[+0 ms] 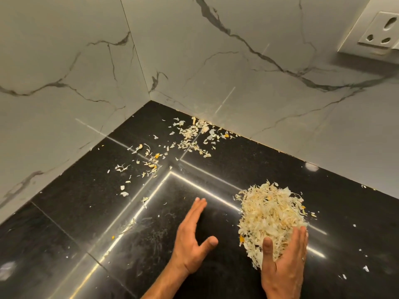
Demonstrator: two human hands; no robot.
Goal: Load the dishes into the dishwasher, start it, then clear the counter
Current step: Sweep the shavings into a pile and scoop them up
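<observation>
Peels (272, 214) sit heaped in a pile on the black counter (71, 223), well out from the corner (150, 100) where the two marble walls meet, and your right hand (283, 264) presses against the pile's near side with straight fingers and thumb, holding nothing. Your left hand (191, 238) rests edge-on on the counter just left of the pile, fingers straight and together, thumb spread wide, also holding nothing.

From the head view, the risk looks like this: the peels are light and dry, so a quick sweep or a loose scoop between your palms would likely scatter flakes back over the stone. Push too far toward yourself and some may go over the counter's near edge, which is out of view.

Loose scraps (190, 134) lie close to the corner along the right wall, and a thinner scatter (149, 162) trails out from it on the left; your pile misses both. A socket (375, 33) sits high on the right wall, far from the corner. Nothing stands between your hands and those scraps.
</observation>
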